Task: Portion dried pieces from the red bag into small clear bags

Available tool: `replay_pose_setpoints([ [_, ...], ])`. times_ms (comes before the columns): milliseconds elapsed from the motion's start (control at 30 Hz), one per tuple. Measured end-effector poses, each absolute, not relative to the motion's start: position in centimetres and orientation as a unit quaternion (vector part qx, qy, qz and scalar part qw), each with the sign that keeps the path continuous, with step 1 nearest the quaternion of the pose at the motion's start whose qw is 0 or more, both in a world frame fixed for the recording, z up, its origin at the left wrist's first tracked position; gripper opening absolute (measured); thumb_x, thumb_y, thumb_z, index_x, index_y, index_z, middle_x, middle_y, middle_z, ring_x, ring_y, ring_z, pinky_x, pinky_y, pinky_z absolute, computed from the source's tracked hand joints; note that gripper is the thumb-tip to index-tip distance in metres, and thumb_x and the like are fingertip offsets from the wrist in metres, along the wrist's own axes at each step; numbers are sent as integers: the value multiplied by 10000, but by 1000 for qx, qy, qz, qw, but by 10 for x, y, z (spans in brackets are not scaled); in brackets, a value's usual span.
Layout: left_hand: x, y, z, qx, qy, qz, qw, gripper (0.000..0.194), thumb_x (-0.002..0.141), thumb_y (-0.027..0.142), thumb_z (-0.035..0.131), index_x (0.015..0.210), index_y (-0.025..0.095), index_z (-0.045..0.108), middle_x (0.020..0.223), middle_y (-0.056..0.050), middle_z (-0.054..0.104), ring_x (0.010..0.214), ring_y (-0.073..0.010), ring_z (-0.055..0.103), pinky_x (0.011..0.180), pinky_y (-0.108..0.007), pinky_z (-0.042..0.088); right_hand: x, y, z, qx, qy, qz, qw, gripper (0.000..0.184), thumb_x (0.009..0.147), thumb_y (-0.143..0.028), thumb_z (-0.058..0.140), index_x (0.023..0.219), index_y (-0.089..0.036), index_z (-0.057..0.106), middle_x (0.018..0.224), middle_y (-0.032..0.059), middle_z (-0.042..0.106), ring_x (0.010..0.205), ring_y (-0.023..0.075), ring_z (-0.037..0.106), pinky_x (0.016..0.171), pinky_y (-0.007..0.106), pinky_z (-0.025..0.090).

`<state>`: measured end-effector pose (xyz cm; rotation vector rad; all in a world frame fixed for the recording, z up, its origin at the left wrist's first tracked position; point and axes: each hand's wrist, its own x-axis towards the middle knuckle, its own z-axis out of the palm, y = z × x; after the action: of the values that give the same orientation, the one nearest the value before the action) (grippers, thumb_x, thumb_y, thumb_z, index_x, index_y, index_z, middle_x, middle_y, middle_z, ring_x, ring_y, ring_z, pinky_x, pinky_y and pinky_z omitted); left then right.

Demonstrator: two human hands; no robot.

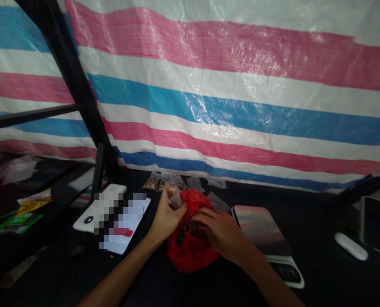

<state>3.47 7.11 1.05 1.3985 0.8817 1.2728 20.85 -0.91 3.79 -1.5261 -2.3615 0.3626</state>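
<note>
place: sheeted-off work nook, home or stall unclear | striped plastic sheeting [209,81] beyond fingers [206,214] | black metal frame [62,59] farther left of them | black tabletop [318,213] beneath them

Red bag [193,259]: thin plastic, crinkled, slight gloss. From it: striped sheet [241,98], 12 o'clock, woven-looking plastic, shiny; small bags [151,183], 11 o'clock, clear film. Bench [318,217]: matt.
</note>
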Motion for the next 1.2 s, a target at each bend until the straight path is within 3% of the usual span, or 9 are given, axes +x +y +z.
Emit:
replay_pose_setpoints([
  [167,37,70,7,566,371,550,489,322,740,203,691,949,227,447,807,60,548,690,-117,564,676,-244,473,206,-10,36,-474,-848,173,163,463,866,23,487,1184,-277,640,1258,-8,699,1148,167,645,952,287,415],
  [467,34,73,-2,597,383,552,440,294,768,180,668,984,227,475,866,41,554,748,-129,560,725,-250,454,202,-12,36,-493,-798,279,208,407,848,-13,526,1143,-255,670,1141,11,748,1070,189,677,955,308,435],
  [700,27,71,6,637,348,533,435,202,810,188,644,970,215,522,909,6,585,839,-165,586,790,-278,463,208,-12,41,-479,-729,373,318,253,975,-158,492,1172,-232,632,1144,49,721,1030,189,681,913,307,514],
  [833,27,69,5,686,340,486,422,168,824,160,627,962,210,544,899,-10,589,841,-178,586,783,-285,472,211,-10,46,-487,-713,328,384,244,987,-317,546,1201,-231,626,1131,60,710,936,199,679,841,324,546],
  [933,26,65,3,740,312,432,411,187,831,150,632,996,207,564,944,-33,594,856,-188,585,773,-290,481,210,-11,48,-516,-705,263,409,274,984,-333,558,1237,-247,616,1060,34,705,815,172,649,780,305,551],
  [1100,26,60,4,777,258,375,435,219,894,226,629,1106,209,579,1056,-68,617,962,-215,604,857,-328,500,208,-12,44,-510,-756,110,396,306,980,-251,562,1281,-275,611,1210,71,628,1123,219,613,983,366,514],
  [1200,27,59,4,780,262,372,429,217,919,269,622,1127,211,604,1089,-78,633,998,-224,613,893,-347,502,208,-14,40,-509,-783,36,355,419,972,-180,535,1373,-299,561,1243,87,598,1147,231,597,975,400,521],
])
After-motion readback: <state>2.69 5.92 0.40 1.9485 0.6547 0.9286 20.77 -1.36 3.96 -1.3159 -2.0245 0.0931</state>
